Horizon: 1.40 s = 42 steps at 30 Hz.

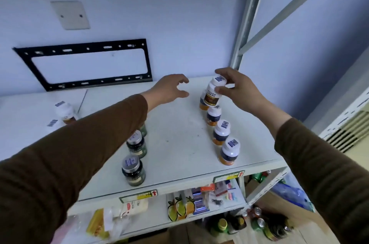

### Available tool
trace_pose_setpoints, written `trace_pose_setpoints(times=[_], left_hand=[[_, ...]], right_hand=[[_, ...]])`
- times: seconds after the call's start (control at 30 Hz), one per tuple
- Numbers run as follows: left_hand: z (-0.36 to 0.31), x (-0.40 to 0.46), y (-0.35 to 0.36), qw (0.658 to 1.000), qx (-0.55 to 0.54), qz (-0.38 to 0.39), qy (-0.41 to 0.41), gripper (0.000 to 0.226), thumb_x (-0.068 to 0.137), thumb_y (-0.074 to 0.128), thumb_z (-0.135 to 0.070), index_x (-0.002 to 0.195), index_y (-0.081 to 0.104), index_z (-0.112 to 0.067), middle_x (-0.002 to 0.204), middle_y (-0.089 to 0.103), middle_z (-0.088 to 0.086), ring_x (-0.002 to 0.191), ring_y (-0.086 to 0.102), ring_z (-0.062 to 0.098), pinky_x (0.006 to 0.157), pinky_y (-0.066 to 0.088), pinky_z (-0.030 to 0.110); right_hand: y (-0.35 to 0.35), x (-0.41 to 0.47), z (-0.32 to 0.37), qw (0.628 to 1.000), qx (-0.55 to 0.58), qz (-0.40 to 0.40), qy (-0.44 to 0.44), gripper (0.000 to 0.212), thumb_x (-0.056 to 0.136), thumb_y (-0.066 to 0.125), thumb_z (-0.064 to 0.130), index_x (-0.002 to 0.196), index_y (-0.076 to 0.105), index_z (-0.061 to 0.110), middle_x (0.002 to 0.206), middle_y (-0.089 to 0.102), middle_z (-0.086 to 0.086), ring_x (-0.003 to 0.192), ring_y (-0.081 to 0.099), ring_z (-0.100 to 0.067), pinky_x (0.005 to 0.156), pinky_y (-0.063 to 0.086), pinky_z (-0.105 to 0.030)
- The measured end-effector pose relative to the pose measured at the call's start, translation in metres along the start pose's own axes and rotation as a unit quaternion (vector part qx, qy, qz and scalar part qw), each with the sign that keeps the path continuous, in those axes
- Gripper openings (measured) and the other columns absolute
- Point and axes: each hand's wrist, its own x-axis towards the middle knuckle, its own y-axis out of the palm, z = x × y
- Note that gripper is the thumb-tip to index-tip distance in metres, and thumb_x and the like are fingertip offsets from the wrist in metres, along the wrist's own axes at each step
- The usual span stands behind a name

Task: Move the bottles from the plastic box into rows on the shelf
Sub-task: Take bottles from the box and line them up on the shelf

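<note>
My right hand (237, 88) pinches a white bottle (214, 92) by its cap and shoulder, tilted, just above the far end of the right-hand row on the top shelf (175, 135). My left hand (169, 90) hovers beside it over bare shelf, fingers loosely spread and holding nothing. The row of white bottles (221, 133) runs close along the shelf's right edge toward the front lip, the nearest one almost at the corner; a second row of dark green jars (134, 170) with silvery lids stands near my left sleeve, partly hidden by it. Between the two rows lies a broad strip of open board (matte white, a little speckled with dirt). The bottles are smooth round plastic with orange-and-navy labels and small barcode stickers on flat caps. A grey metal upright (247, 20) rises at the back right corner. On the adjoining surface to the left stands another white bottle (64, 112), blurred.
</note>
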Motion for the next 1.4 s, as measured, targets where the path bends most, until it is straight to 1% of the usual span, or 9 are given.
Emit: trace_pose_setpoints(times=[0.13,0.2,0.27,0.4,0.6,0.87,1.03,1.23,1.4], left_hand=[[0.018,-0.049,-0.048,0.997,0.069,-0.02,-0.003,0.043,0.087,0.071,-0.035,0.127,0.058,-0.027,0.134,0.056,-0.004,0.123,0.05,0.014,0.099,0.043,0.031],[0.029,-0.075,-0.069,0.996,0.087,-0.034,-0.013,0.042,0.087,0.071,-0.035,0.127,0.059,-0.029,0.133,0.056,-0.008,0.121,0.051,0.01,0.096,0.042,0.027],[0.039,-0.1,-0.087,0.993,0.103,-0.048,-0.019,0.043,0.085,0.073,-0.035,0.126,0.059,-0.03,0.128,0.058,-0.011,0.117,0.051,0.007,0.089,0.037,0.022],[0.059,-0.145,-0.124,0.989,0.133,-0.063,-0.027,0.043,0.085,0.073,-0.036,0.126,0.06,-0.03,0.125,0.061,-0.01,0.113,0.054,0.01,0.091,0.041,0.027],[0.099,-0.202,-0.175,0.985,0.139,-0.091,-0.051,0.041,0.086,0.072,-0.033,0.126,0.061,-0.029,0.125,0.061,-0.01,0.111,0.053,0.01,0.093,0.04,0.026],[0.179,-0.25,-0.229,0.988,0.098,-0.11,-0.054,0.041,0.086,0.073,-0.031,0.126,0.062,-0.027,0.125,0.062,-0.01,0.111,0.057,0.011,0.093,0.044,0.026],[0.231,-0.258,-0.244,0.992,0.061,-0.105,-0.042,0.041,0.087,0.072,-0.029,0.126,0.062,-0.025,0.126,0.062,-0.009,0.115,0.055,0.01,0.095,0.043,0.025],[0.277,-0.25,-0.248,0.995,0.017,-0.09,-0.036,0.04,0.086,0.073,-0.026,0.124,0.062,-0.023,0.13,0.062,-0.009,0.12,0.055,0.008,0.096,0.042,0.023],[0.305,-0.239,-0.245,0.995,0.006,-0.08,-0.053,0.04,0.086,0.074,-0.028,0.124,0.061,-0.025,0.129,0.06,-0.005,0.118,0.055,0.012,0.099,0.046,0.031]], right_hand=[[0.027,0.011,0.028,0.999,0.004,0.033,-0.031,0.042,0.085,0.07,0.025,0.124,0.058,0.035,0.114,0.064,0.014,0.096,0.062,-0.006,0.076,0.049,-0.023],[0.044,0.017,0.044,0.997,0.015,0.049,-0.053,0.041,0.084,0.071,0.023,0.122,0.059,0.034,0.114,0.065,0.013,0.098,0.062,-0.007,0.08,0.05,-0.026],[0.063,0.023,0.062,0.994,0.028,0.067,-0.078,0.041,0.085,0.071,0.019,0.123,0.059,0.031,0.114,0.065,0.012,0.101,0.061,-0.008,0.088,0.048,-0.024],[0.1,0.031,0.098,0.987,0.036,0.099,-0.118,0.041,0.086,0.07,0.017,0.124,0.059,0.029,0.115,0.063,0.012,0.097,0.059,-0.001,0.082,0.042,-0.017],[0.159,0.04,0.156,0.98,0.035,0.136,-0.139,0.04,0.087,0.07,0.019,0.124,0.059,0.028,0.118,0.062,0.009,0.099,0.059,-0.008,0.084,0.045,-0.022],[0.247,0.058,0.211,0.984,-0.003,0.131,-0.12,0.04,0.087,0.069,0.019,0.125,0.058,0.025,0.119,0.064,0.006,0.103,0.059,-0.013,0.088,0.046,-0.027],[0.296,0.076,0.224,0.989,-0.041,0.117,-0.08,0.04,0.086,0.068,0.016,0.124,0.059,0.023,0.107,0.06,0.008,0.091,0.056,-0.014,0.065,0.038,-0.017],[0.341,0.108,0.228,0.986,-0.117,0.102,-0.054,0.04,0.087,0.067,0.011,0.125,0.058,0.018,0.116,0.062,-0.002,0.094,0.053,-0.018,0.077,0.038,-0.026],[0.376,0.14,0.229,0.973,-0.188,0.127,-0.051,0.039,0.087,0.066,0.011,0.125,0.056,0.017,0.119,0.061,-0.009,0.102,0.056,-0.026,0.082,0.042,-0.029]])
